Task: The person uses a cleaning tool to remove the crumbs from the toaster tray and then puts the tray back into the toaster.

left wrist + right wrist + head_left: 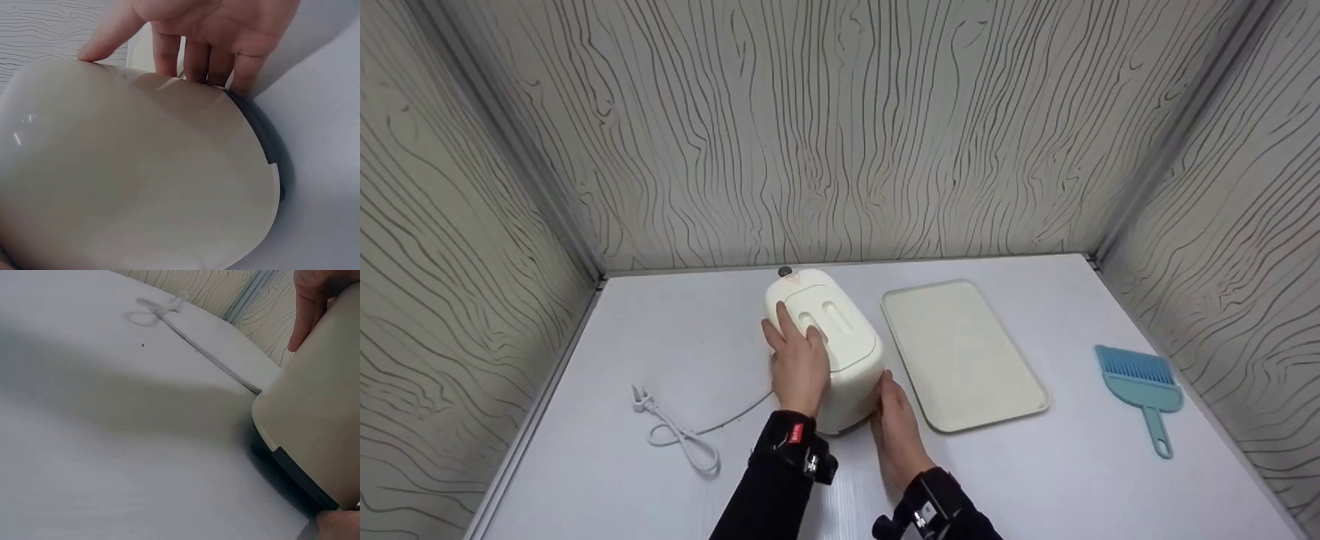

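A cream toaster (855, 337) with two slots in its top stands at the table's middle, set at an angle. My left hand (801, 371) holds its upper left side, with spread fingers over the top edge. Low on the right side, my right hand (896, 424) grips the body. In the left wrist view, the right hand (219, 28) has its thumb along the toaster and its fingertips down at the dark base (253, 124). The right wrist view catches the left hand (312, 301) high on the toaster's far side.
A cream tray (967, 356) lies just right of the toaster. Farther right is a blue dustpan and brush (1140, 386). The toaster's white cord (690, 442) and plug lie on the left. Wood-grain panels (840, 135) enclose the table at the back and sides.
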A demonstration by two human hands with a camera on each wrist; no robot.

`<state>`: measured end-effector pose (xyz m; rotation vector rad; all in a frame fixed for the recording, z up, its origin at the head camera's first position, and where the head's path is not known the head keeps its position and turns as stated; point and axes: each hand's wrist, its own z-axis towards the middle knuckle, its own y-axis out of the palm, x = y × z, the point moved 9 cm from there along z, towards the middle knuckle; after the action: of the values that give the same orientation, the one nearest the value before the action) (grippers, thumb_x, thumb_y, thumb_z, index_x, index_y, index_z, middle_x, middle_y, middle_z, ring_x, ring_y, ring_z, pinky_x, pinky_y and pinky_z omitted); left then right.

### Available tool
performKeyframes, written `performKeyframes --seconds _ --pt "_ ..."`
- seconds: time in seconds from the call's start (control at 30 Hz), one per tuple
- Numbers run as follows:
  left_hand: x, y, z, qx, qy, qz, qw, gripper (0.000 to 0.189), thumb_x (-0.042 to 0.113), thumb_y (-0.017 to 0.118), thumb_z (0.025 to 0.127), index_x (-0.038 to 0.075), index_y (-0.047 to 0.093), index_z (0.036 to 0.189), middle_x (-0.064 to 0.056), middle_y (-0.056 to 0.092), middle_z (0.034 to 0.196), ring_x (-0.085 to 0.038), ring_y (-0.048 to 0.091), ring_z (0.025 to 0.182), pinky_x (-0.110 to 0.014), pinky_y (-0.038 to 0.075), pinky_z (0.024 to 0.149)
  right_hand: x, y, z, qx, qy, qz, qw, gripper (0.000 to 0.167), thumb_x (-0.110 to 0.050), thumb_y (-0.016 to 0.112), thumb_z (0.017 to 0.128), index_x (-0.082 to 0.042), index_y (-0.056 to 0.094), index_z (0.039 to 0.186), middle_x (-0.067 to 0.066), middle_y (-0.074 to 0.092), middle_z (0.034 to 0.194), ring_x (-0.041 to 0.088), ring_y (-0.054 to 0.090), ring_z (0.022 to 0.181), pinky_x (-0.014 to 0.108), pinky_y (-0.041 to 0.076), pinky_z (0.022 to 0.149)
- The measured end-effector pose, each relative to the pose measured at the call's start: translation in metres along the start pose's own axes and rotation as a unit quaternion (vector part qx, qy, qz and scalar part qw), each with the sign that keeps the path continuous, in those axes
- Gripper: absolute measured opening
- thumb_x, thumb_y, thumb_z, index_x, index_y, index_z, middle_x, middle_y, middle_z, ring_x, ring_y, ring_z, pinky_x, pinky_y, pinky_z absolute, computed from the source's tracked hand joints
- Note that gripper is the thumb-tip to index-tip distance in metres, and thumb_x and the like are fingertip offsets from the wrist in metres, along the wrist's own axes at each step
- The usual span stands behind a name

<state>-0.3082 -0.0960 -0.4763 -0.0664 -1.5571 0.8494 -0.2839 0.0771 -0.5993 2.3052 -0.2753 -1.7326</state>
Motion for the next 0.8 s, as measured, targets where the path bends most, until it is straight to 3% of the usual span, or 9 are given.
performKeyframes --seconds 0.23,0.43,0.6,0.8 --pt "0.000 0.002 0.000 0.010 -0.004 0.001 0.9999 0.066 0.029 0.045 0.105 0.013 0.019 0.163 -0.031 0.017 0.164 -0.053 0.062 0.105 -0.060 0.053 0.077 0.001 0.000 -0.007 0.051 0.001 0.041 0.9979 0.089 -0.061 0.044 0.103 0.002 0.015 0.159 0.025 0.013 0.167 0.039 0.011 0.155 0.050 0.016 0.125" --pt "0.001 0.003 -0.001 0.014 -0.002 -0.001 0.9999 0.065 0.030 0.045 0.106 0.013 0.018 0.163 -0.031 0.015 0.164 -0.054 0.060 0.108 -0.062 0.053 0.078 -0.001 0.005 -0.016 0.082 -0.014 0.024 0.9962 0.080 -0.057 0.043 0.105 0.004 0.026 0.154 0.026 0.021 0.164 0.041 0.016 0.154 0.051 0.016 0.125" --pt "0.000 0.004 0.000 0.010 -0.004 -0.003 0.9999 0.065 0.031 0.043 0.107 0.013 0.016 0.164 -0.030 0.012 0.165 -0.056 0.058 0.113 -0.063 0.053 0.080 0.000 0.009 -0.020 0.087 -0.014 0.038 0.9954 0.074 -0.053 0.043 0.106 0.007 0.032 0.149 0.027 0.024 0.163 0.041 0.018 0.154 0.050 0.018 0.125" --pt "0.000 0.005 0.002 0.006 -0.010 0.003 0.9999 0.065 0.032 0.042 0.107 0.015 0.015 0.164 -0.028 0.013 0.166 -0.054 0.060 0.109 -0.060 0.053 0.076 0.002 0.012 -0.021 0.085 0.002 0.078 0.9933 0.076 -0.049 0.045 0.107 0.006 0.022 0.154 0.030 0.015 0.165 0.042 0.012 0.155 0.052 0.018 0.125"
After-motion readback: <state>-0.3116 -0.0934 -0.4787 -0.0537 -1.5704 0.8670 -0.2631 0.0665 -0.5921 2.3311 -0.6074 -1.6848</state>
